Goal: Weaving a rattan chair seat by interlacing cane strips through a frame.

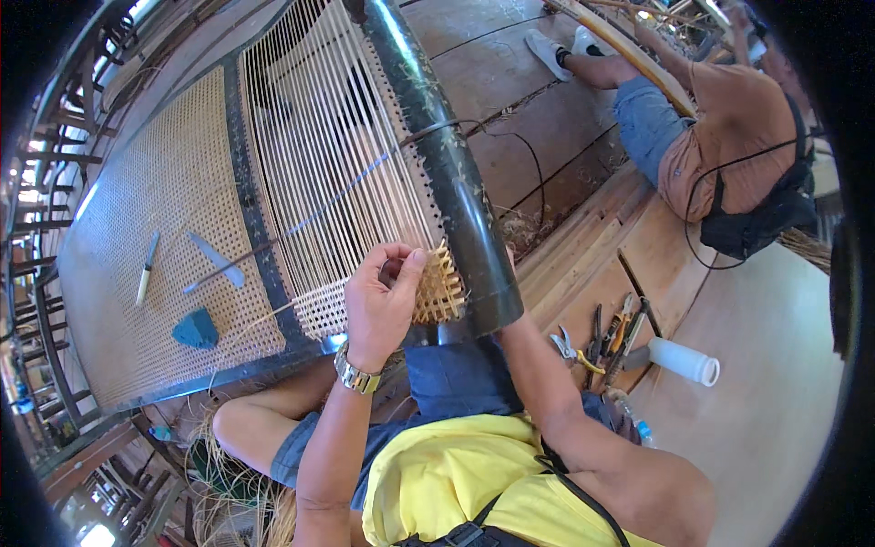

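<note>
My left hand, wearing a metal watch, is closed with thumb and forefinger pinched together at the near corner of a cane panel. What the fingertips hold, if anything, is too small to make out. Beside them lies a woven patch of golden cane, against a dark, rounded frame rail. Pale cane strands run lengthwise from this corner towards the far end, with a tighter woven strip along the near edge. My right forearm passes behind the rail, which hides that hand and its fingers.
On the finished cane panel lie a light-handled knife, a curved blade and a blue block. To the right are pliers and cutters and a white bottle. Another person sits at the far right.
</note>
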Tool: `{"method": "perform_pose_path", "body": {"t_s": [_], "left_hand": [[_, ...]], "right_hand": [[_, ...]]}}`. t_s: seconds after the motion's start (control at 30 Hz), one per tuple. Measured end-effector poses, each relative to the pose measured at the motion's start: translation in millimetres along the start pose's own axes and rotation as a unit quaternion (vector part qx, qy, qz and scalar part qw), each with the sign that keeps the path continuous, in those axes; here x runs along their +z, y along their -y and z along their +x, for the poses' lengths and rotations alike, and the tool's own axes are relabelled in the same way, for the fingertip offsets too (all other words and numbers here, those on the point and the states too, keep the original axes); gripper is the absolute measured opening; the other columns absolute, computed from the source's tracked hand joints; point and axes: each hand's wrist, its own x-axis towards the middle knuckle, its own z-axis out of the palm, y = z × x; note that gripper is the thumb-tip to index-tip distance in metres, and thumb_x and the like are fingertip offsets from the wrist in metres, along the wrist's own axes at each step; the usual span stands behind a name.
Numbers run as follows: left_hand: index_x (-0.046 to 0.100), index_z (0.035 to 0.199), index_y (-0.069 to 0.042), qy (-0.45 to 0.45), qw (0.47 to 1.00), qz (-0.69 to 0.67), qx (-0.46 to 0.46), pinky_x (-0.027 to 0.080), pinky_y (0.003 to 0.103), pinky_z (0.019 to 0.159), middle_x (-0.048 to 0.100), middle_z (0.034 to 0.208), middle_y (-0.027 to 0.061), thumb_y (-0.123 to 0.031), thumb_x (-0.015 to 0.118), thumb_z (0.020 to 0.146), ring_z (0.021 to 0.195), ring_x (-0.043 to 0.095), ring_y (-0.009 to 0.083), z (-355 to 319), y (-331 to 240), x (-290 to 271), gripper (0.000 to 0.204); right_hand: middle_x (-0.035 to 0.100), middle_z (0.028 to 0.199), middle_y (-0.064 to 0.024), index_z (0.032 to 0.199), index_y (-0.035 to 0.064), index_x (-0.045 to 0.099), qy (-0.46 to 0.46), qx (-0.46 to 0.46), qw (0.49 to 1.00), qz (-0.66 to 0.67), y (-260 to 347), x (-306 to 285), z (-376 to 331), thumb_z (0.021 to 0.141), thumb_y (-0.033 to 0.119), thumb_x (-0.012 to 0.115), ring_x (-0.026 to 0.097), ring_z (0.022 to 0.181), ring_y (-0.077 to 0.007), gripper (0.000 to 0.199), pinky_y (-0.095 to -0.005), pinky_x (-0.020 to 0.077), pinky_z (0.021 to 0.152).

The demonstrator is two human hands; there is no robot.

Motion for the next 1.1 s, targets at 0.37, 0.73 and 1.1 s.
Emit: {"method": "perform_pose_path", "body": {"t_s": [0.37, 0.73, 1.1], "left_hand": [[0.067, 0.094, -0.004, 0.033, 0.988, -0.039, -0.143, 0.041, 0.018, 0.061, 0.062, 0.080, -0.0053, -0.025, 0.073, 0.097, 0.070, 0.052, 0.0008, 12, -9, -5, 0.023], [0.068, 0.095, -0.007, 0.049, 0.977, -0.081, -0.193, 0.040, 0.018, 0.058, 0.062, 0.075, -0.0061, -0.031, 0.073, 0.097, 0.065, 0.053, 0.0016, 16, -10, -12, 0.024], [0.060, 0.089, -0.005, 0.009, 0.992, 0.062, -0.106, 0.037, 0.016, 0.050, 0.058, 0.069, -0.0032, -0.028, 0.085, 0.087, 0.058, 0.048, 0.0018, 13, -20, 10, 0.033]], "right_hand": [[0.071, 0.115, -0.0151, 0.131, -0.0026, 0.061, -0.042, 0.065, 0.996, -0.049, 1, 0, 7, 0.103, 0.024, 0.054, 0.072, 0.096, -0.0209, 0.039, -0.0330, 0.0616, 0.082], [0.072, 0.114, -0.0140, 0.130, -0.0040, 0.060, -0.024, 0.108, 0.990, -0.083, 14, 5, 28, 0.102, 0.017, 0.057, 0.072, 0.094, -0.0190, 0.035, -0.0315, 0.0617, 0.081], [0.072, 0.110, -0.0114, 0.133, -0.0023, 0.059, -0.106, 0.161, 0.978, -0.084, 19, 25, 10, 0.105, 0.020, 0.054, 0.072, 0.092, -0.0181, 0.036, -0.0303, 0.0625, 0.080]]}}
